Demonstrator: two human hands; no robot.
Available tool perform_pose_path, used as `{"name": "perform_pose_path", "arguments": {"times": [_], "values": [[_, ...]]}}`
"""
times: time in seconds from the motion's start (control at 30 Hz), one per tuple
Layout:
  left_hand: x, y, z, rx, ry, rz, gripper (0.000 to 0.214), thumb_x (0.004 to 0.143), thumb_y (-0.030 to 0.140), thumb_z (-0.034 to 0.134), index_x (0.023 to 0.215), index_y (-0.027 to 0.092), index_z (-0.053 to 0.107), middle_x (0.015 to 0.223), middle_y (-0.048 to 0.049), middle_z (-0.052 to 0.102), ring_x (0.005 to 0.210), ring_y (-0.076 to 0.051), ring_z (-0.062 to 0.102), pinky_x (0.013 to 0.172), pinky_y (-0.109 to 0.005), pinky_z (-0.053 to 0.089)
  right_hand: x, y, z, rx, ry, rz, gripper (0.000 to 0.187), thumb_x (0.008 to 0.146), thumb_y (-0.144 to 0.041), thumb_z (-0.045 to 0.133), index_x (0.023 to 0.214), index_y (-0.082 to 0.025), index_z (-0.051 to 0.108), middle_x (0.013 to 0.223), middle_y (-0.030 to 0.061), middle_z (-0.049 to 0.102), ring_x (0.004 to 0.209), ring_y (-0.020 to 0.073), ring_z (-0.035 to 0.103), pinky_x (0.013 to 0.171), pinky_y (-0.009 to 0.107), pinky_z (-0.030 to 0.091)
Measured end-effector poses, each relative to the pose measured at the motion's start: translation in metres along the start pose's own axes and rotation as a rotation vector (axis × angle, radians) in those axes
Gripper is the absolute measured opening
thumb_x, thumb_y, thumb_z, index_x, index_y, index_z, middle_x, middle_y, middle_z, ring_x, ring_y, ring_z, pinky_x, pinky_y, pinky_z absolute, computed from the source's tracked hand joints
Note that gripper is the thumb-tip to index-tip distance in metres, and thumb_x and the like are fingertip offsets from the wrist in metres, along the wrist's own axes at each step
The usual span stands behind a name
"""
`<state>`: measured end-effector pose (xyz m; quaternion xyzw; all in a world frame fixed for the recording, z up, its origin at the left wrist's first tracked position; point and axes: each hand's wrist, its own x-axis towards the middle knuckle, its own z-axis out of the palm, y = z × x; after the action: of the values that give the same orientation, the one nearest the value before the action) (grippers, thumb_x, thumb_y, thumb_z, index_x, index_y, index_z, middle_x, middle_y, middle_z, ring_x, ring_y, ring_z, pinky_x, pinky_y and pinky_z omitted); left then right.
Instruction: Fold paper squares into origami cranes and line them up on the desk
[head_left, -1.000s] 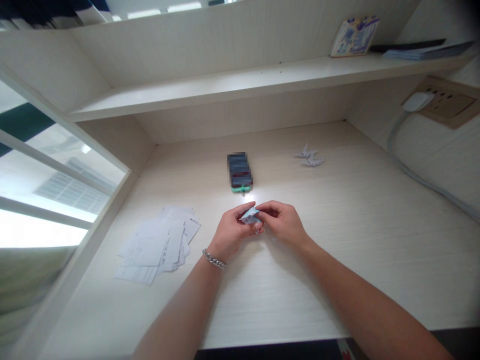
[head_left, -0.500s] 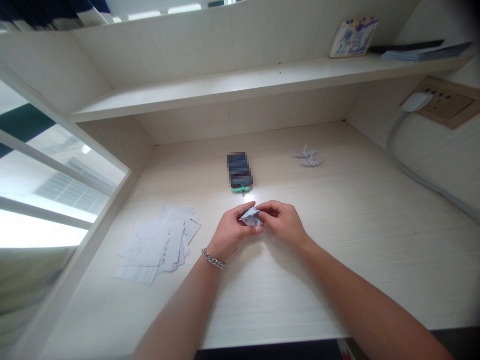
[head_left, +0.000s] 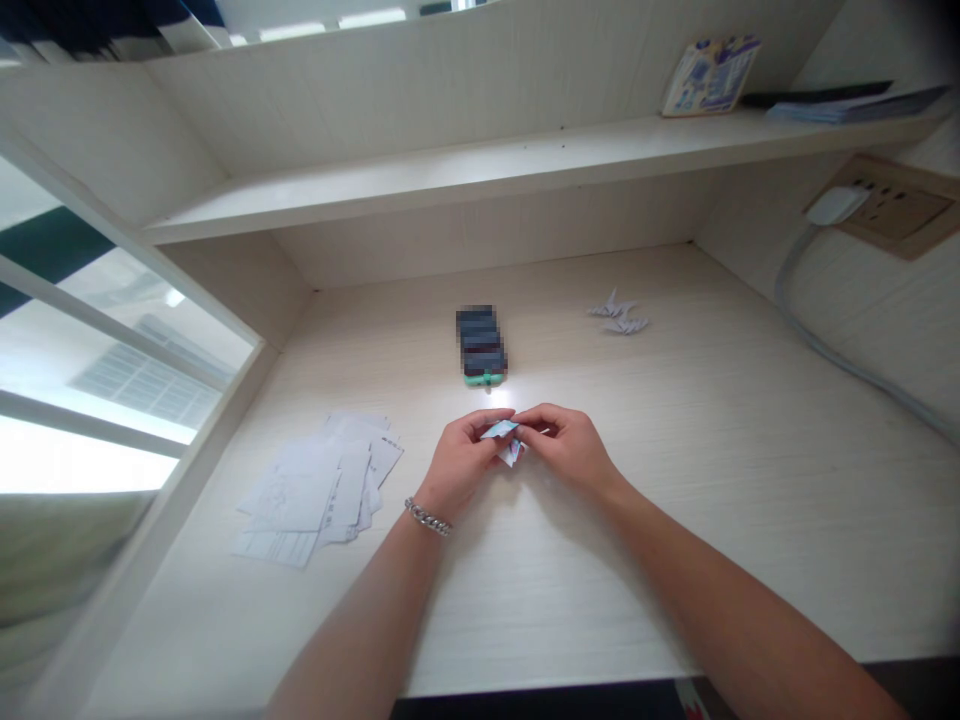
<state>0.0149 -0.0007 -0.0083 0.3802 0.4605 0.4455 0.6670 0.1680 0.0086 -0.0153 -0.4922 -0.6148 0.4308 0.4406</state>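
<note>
My left hand (head_left: pixel 459 465) and my right hand (head_left: pixel 571 447) meet over the middle of the pale wooden desk (head_left: pixel 712 480). Together they pinch a small folded piece of light blue and white paper (head_left: pixel 504 438) between thumbs and fingertips. A metal chain bracelet (head_left: pixel 428 517) is on my left wrist. Part of the paper is hidden behind my fingers.
A phone (head_left: pixel 481 347) lies just beyond my hands. Two small folded paper figures (head_left: pixel 619 314) sit further back right. A spread of white paper slips (head_left: pixel 321 488) lies to the left. A wall socket with a plug and cable (head_left: pixel 832 208) is at the right. A shelf (head_left: pixel 525 160) runs above.
The folded paper has been turned and pressed flatter between my fingertips. Both hands stay in nearly the same spot.
</note>
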Motion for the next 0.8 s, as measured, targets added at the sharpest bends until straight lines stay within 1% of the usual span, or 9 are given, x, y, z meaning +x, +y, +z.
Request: {"name": "perform_pose_path", "arguments": {"times": [0.17, 0.3, 0.4, 0.53, 0.67, 0.8], "values": [[0.0, -0.0002, -0.0014, 0.016, -0.004, 0.04, 0.035, 0.068, 0.021, 0.07, 0.101, 0.013, 0.065, 0.088, -0.0095, 0.067, 0.078, -0.018, 0.063, 0.071, -0.032, 0.051, 0.0009, 0.0044, -0.0022, 0.016, -0.032, -0.021, 0.016, 0.075, -0.021, 0.061, 0.087, -0.021, 0.072, 0.088, 0.0047, 0.071, 0.08, 0.019, 0.065, 0.073, 0.031, 0.05], [-0.0009, 0.0007, -0.0017, 0.036, -0.005, 0.071, 0.029, 0.067, 0.02, 0.07, 0.095, 0.013, 0.065, 0.085, -0.0085, 0.067, 0.075, -0.018, 0.064, 0.07, -0.032, 0.052, 0.0008, 0.0064, -0.0031, -0.024, -0.009, -0.059, 0.014, 0.074, -0.026, 0.065, 0.084, -0.022, 0.073, 0.085, 0.0047, 0.07, 0.08, 0.0192, 0.064, 0.071, 0.03, 0.05], [-0.0013, 0.0018, -0.0022, 0.042, -0.014, 0.086, 0.028, 0.067, 0.02, 0.07, 0.093, 0.013, 0.065, 0.083, -0.0076, 0.067, 0.072, -0.017, 0.063, 0.069, -0.031, 0.052, 0.0012, 0.0055, -0.0034, -0.019, 0.007, -0.047, 0.014, 0.074, -0.029, 0.066, 0.084, -0.022, 0.073, 0.084, 0.0045, 0.07, 0.079, 0.0191, 0.064, 0.07, 0.03, 0.05], [-0.0016, 0.0044, -0.0037, -0.035, -0.013, 0.047, 0.03, 0.067, 0.02, 0.07, 0.095, 0.012, 0.066, 0.083, -0.008, 0.068, 0.071, -0.016, 0.063, 0.072, -0.034, 0.052, 0.0029, 0.0049, -0.0042, 0.027, -0.011, -0.006, 0.016, 0.074, -0.027, 0.064, 0.086, -0.021, 0.073, 0.087, 0.0052, 0.071, 0.081, 0.0197, 0.065, 0.072, 0.031, 0.05], [-0.0015, 0.0061, -0.0045, -0.12, -0.007, 0.011, 0.03, 0.066, 0.02, 0.072, 0.094, 0.011, 0.066, 0.089, -0.0094, 0.068, 0.076, -0.016, 0.063, 0.079, -0.037, 0.052, 0.0038, 0.0052, -0.0051, 0.059, -0.016, 0.027, 0.019, 0.075, -0.029, 0.063, 0.089, -0.019, 0.072, 0.088, 0.0068, 0.071, 0.08, 0.0201, 0.065, 0.069, 0.031, 0.051], [-0.0011, 0.0054, -0.0035, -0.117, 0.0, -0.005, 0.03, 0.066, 0.019, 0.072, 0.095, 0.01, 0.066, 0.085, -0.0094, 0.068, 0.073, -0.016, 0.063, 0.076, -0.036, 0.051, 0.0022, 0.0042, -0.0058, 0.002, -0.027, -0.009, 0.018, 0.076, -0.028, 0.063, 0.089, -0.021, 0.072, 0.091, 0.006, 0.07, 0.083, 0.0197, 0.064, 0.071, 0.03, 0.051]]}}
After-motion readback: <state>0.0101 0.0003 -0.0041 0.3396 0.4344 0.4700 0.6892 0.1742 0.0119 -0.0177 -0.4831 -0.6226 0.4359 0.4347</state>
